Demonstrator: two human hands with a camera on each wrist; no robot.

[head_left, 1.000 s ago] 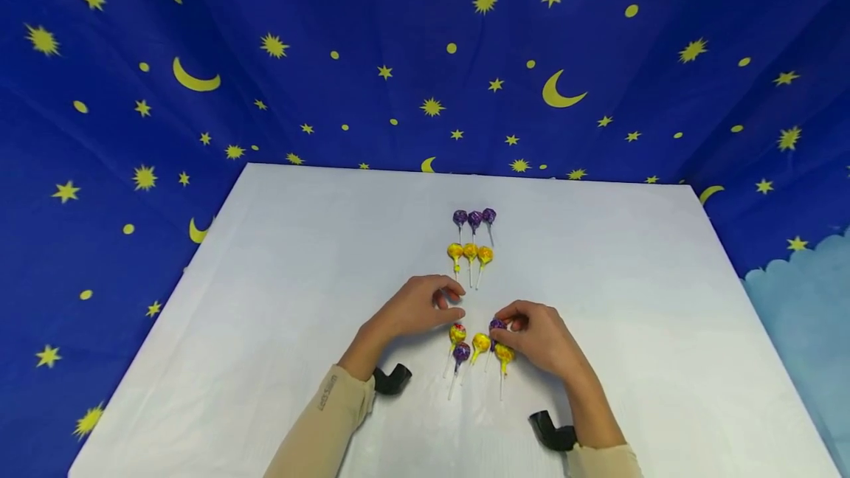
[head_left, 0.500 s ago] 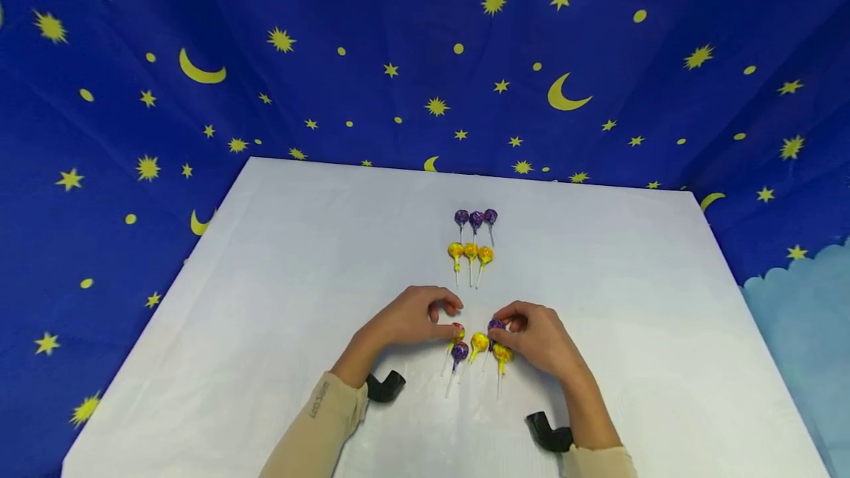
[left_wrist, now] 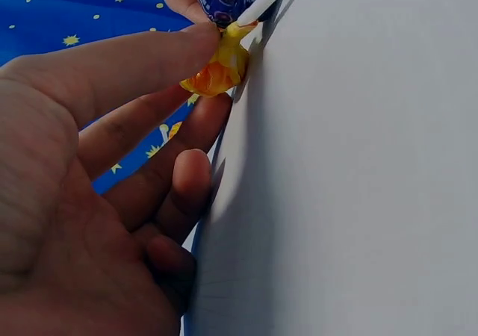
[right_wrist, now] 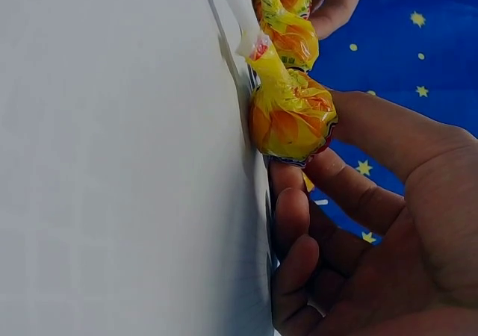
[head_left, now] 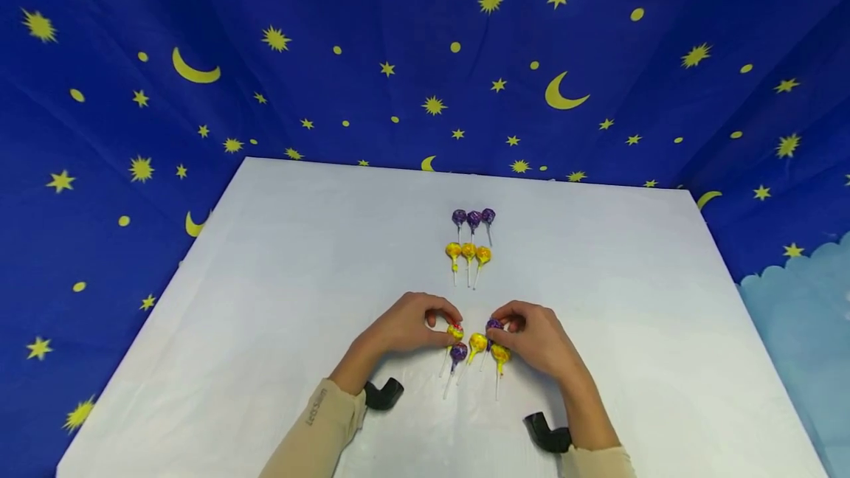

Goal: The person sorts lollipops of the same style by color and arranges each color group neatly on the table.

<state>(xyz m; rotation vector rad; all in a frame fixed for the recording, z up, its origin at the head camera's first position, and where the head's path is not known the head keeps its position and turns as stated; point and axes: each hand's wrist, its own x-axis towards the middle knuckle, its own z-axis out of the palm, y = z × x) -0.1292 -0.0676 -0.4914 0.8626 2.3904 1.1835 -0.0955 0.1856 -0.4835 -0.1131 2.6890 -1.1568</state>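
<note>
My left hand [head_left: 408, 324] pinches a yellow lollipop with red on its wrapper [head_left: 454, 331] between thumb and fingers; the left wrist view shows its yellow wrapper [left_wrist: 224, 67] at the thumb tip. Opposite, my right hand [head_left: 534, 336] holds a purple lollipop [head_left: 494, 325] by its head. Between and just in front of the hands lie another purple lollipop [head_left: 458, 352] and two yellow ones, one in the middle [head_left: 477, 344] and one [head_left: 501, 355] under the right thumb. In the right wrist view a yellow lollipop [right_wrist: 291, 119] hides what the right fingertips grip.
Farther back on the white table [head_left: 319, 242] lie a row of three purple lollipops [head_left: 474, 220] and a row of three yellow lollipops [head_left: 468, 251], sticks toward me. A blue star-patterned cloth [head_left: 372, 109] hangs behind the table. Black curved pieces [head_left: 384, 394] sit by both wrists.
My left hand has come down toward me from above the near group and now grasps the yellow-and-red lollipop. The right hand stays at the purple one.
</note>
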